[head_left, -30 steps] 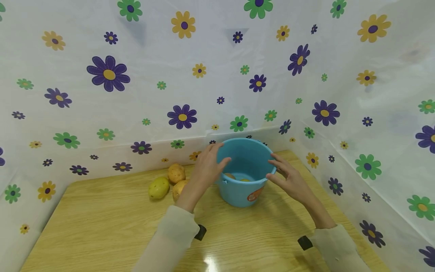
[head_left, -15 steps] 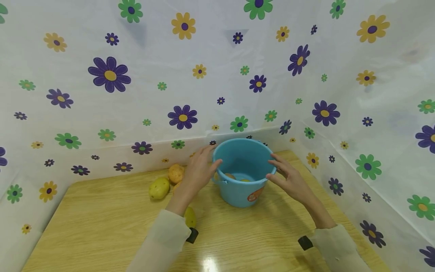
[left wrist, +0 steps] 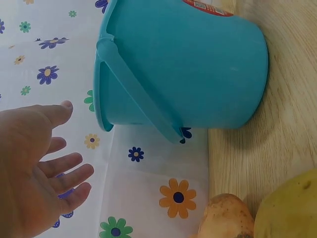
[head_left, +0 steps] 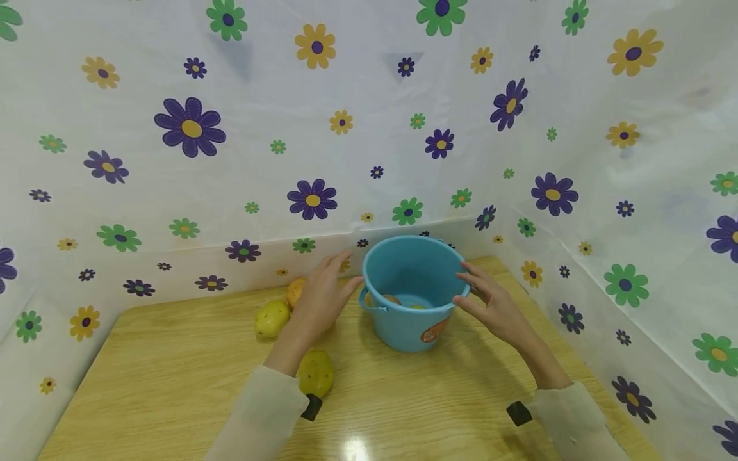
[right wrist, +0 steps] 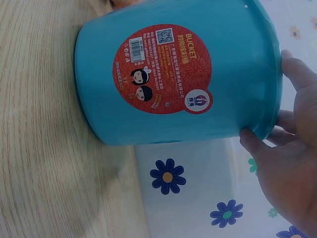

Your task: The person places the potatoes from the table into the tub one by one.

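Observation:
A light-blue bucket stands upright on the table, its carry handle hanging down on the left side. My right hand holds the bucket's right rim, with the thumb against the outer wall and fingers at the edge. My left hand is apart from the bucket, left of its rim, fingers loosely spread and nothing in them. Inside the bucket, a brownish item and a yellow one show only in part. Beneath the left arm lies a yellow-green, potato-like item, partly hidden by the sleeve.
Another yellow-green, potato-like item lies left of the left hand, beside a tan potato partly covered by that hand. The wooden table meets flower-printed white sheeting behind and at the right.
My left hand has moved left, off the bucket's rim, and its handle shows. The potato-like item under the left arm has come into view. My right hand stays at the rim.

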Action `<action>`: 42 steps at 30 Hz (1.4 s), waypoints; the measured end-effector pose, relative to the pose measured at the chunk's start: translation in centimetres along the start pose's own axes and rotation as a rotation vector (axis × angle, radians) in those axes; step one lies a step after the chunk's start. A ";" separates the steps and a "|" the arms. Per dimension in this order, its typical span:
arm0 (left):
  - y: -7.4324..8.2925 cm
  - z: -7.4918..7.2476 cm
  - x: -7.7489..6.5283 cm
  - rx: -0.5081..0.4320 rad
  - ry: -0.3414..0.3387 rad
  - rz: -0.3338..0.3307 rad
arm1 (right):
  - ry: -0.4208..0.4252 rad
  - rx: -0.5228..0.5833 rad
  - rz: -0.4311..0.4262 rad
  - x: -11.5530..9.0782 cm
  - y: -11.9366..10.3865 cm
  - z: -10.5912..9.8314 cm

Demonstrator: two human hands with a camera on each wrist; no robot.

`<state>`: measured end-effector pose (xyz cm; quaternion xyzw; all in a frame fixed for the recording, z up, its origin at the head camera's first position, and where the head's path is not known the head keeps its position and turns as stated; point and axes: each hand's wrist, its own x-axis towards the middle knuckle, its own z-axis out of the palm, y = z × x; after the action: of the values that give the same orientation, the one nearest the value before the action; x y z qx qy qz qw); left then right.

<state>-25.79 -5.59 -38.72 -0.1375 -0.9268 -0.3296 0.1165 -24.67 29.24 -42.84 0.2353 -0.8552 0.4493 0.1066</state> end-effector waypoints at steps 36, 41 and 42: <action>-6.6 -1.4 -4.1 0.020 -0.024 -0.061 | 0.000 0.002 -0.008 0.0 0.0 0.1; -7.7 -1.3 -5.4 0.004 -0.033 -0.052 | 0.004 -0.001 -0.013 0.0 -0.1 0.1; -7.9 -1.3 -5.7 0.003 -0.033 -0.048 | 0.004 0.000 -0.012 0.0 -0.1 0.1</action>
<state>-22.95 -13.28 -44.05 -0.1204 -0.9321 -0.3286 0.0933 -24.59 29.14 -42.80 0.2397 -0.8536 0.4490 0.1110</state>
